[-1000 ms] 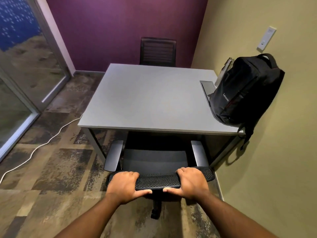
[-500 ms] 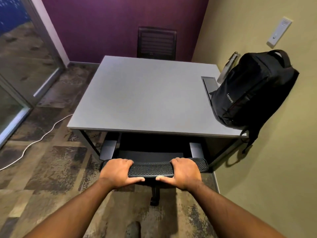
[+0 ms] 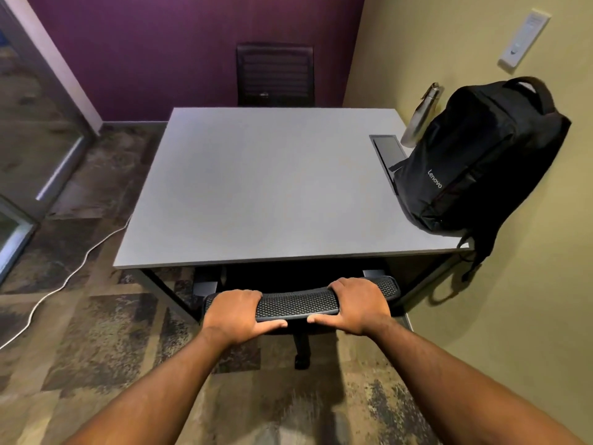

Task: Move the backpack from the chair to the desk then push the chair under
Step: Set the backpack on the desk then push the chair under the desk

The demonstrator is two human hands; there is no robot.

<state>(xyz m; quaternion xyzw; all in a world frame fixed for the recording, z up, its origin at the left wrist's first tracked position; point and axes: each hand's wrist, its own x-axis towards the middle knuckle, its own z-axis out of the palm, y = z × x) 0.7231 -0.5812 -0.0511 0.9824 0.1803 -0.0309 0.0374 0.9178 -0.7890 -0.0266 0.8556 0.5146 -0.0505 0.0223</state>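
Both forearms are reaching forward from the bottom of the view, and both hands are clamping down on the top edge of the chair (image 3: pixel 296 305), on its black mesh backrest. The left hand (image 3: pixel 236 313) is wrapping the left end of that edge, fingers curled over the far side and thumb pressing along the near side. The right hand (image 3: pixel 356 305) is doing the same toward the right end, thumb pointing inward along the rim, so a stretch of bare mesh is showing between the two grips.

The chair's seat is sitting in shadow beneath the desk (image 3: pixel 256 187), with only the armrest tips peeking out at the desk's near edge and a dark leg with a caster trailing back on the patterned carpet (image 3: pixel 106 332). A white cable (image 3: pixel 64 284) is snaking across the floor to the left.

The backpack (image 3: pixel 475 155) is well apart from both hands, standing on the desk's right side and leaning against the yellow-green wall, with a strap dangling over the near right corner. Just behind it a metal bottle (image 3: pixel 422 115) is standing, and a dark inset panel (image 3: pixel 385 147) is lying partly under the bag's front. At the far side, a second dark chair (image 3: pixel 275 75) is standing against the purple wall.
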